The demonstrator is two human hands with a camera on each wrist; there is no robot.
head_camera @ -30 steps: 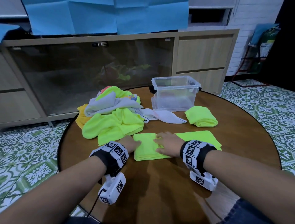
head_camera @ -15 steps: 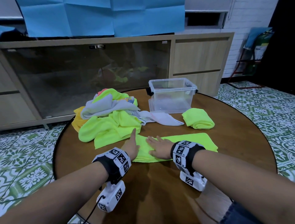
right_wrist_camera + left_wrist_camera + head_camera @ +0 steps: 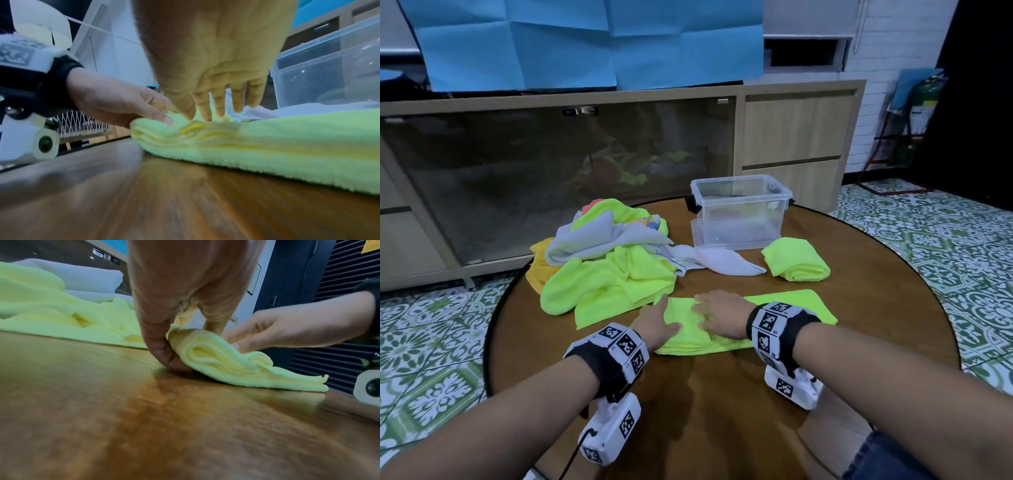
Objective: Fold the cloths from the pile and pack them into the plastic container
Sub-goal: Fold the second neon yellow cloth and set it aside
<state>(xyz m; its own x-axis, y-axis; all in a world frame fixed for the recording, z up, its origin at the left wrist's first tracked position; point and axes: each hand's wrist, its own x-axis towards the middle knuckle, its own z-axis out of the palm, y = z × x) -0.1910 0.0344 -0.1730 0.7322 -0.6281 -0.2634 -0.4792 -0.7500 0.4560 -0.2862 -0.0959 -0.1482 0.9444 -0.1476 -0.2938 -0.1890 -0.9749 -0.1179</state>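
Note:
A long folded yellow-green cloth (image 3: 791,305) lies across the round table in front of me. My left hand (image 3: 657,318) is at the cloth's left end. In the left wrist view its thumb (image 3: 164,356) is down on the table beside that end, the fingers lie over the top, and the end of the cloth (image 3: 226,363) is pinched up between them. My right hand (image 3: 714,308) presses on the cloth just right of the left hand with straight, spread fingers (image 3: 216,112). The clear plastic container (image 3: 739,212) stands behind, with nothing I can make out inside.
A loose pile of cloths (image 3: 613,263) in yellow-green, grey and orange lies at the back left, touching the cloth's far left corner. A white cloth (image 3: 722,260) trails from the pile toward the container. A rolled yellow-green cloth (image 3: 796,258) sits right of it. Bare table (image 3: 722,394) lies near me.
Both hands lay flat on the cloth a second ago. The left hand has since shifted to the cloth's left end and taken it between thumb and fingers, bunching it up. The right hand barely moved.

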